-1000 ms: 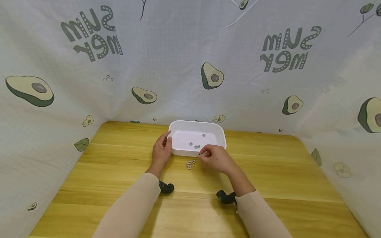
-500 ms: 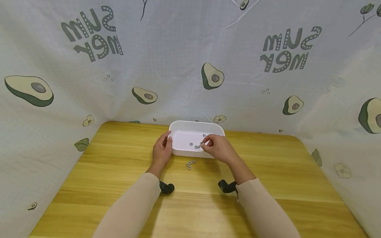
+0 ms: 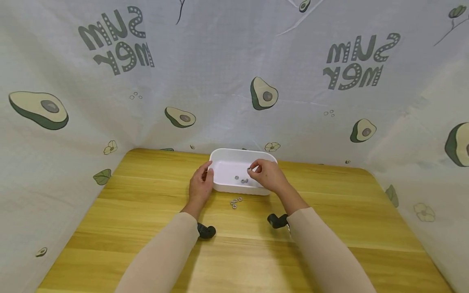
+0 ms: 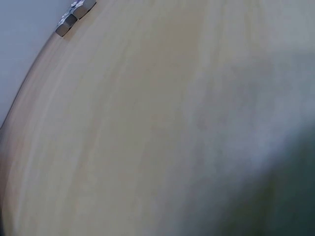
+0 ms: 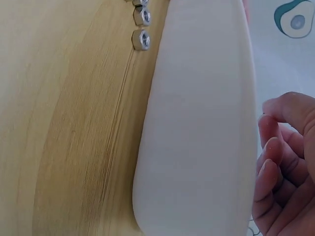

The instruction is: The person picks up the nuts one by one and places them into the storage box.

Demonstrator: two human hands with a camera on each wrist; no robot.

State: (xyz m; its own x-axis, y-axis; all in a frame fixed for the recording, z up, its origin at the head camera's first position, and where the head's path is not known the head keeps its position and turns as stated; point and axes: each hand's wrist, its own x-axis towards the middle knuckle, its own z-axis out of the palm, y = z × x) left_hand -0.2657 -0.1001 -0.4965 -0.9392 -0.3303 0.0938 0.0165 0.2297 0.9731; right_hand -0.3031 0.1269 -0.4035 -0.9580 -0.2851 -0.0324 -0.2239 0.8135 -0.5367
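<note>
A white tray point(image 3: 234, 189) with rounded corners stands on the wooden table. Against its left end rests my left hand point(image 3: 199, 189), thumb and fingers touching the outer wall and rim. My right hand point(image 3: 269, 175) is over the tray's right part and pinches a small metal hex nut point(image 3: 249, 169) between thumb and forefinger; in the right wrist view the hand point(image 5: 290, 162) shows beyond the rim, with the nut hidden. Inside the tray lie a nut point(image 3: 236, 177) and a touching pair of nuts point(image 3: 243, 181). Several loose nuts point(image 3: 234, 206) lie just in front of it.
The table point(image 3: 146, 211) reaches back to a hanging cloth point(image 3: 220, 81) printed with avocados. Dark wrist-mounted devices, left point(image 3: 207, 232) and right point(image 3: 277, 221), stick inward from the sleeves. The left wrist view is mostly table surface point(image 4: 123, 123) with a blurred dark shape.
My right hand has carried the nut from the tray's front edge up and back, over the tray's inside. My left hand stays at the tray's left end.
</note>
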